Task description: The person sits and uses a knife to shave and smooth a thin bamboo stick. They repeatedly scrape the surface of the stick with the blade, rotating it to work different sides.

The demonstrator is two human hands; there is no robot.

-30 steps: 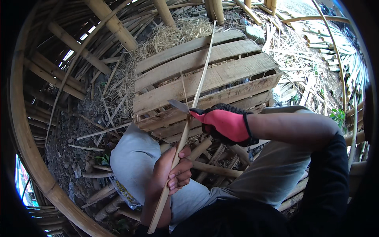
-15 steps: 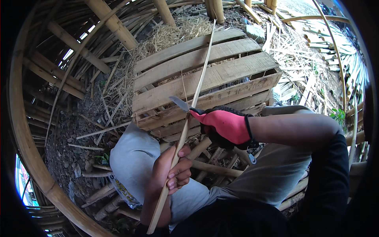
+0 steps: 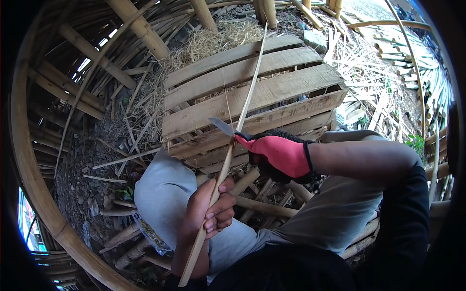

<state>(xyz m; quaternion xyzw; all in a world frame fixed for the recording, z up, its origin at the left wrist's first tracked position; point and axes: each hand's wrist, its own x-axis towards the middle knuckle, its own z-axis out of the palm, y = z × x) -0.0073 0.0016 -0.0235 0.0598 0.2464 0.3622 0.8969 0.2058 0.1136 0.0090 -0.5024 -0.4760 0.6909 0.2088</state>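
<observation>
My bare left hand [image 3: 213, 206] is wrapped round the lower part of a long, thin bamboo strip [image 3: 248, 94], which slants away from me over a slatted wooden crate. In a pink and black glove, my right hand [image 3: 279, 153] grips a knife [image 3: 222, 127]; its handle is hidden in the fist. The short blade lies across the strip, its tip pointing left. A fine sliver [image 3: 227, 99] stands up beside the strip near the blade.
The slatted wooden crate [image 3: 208, 114] stands in front of my knees. Straw-like shavings [image 3: 228, 36] lie behind it. Bamboo poles [image 3: 141, 29] frame the left side, and a pile of cut bamboo [image 3: 432, 72] lies at the far right. A plastic packet [image 3: 151, 233] is beside my left leg.
Both hands keep their grips, and the blade stays across the strip at nearly the same spot. My right hand has shifted very slightly right.
</observation>
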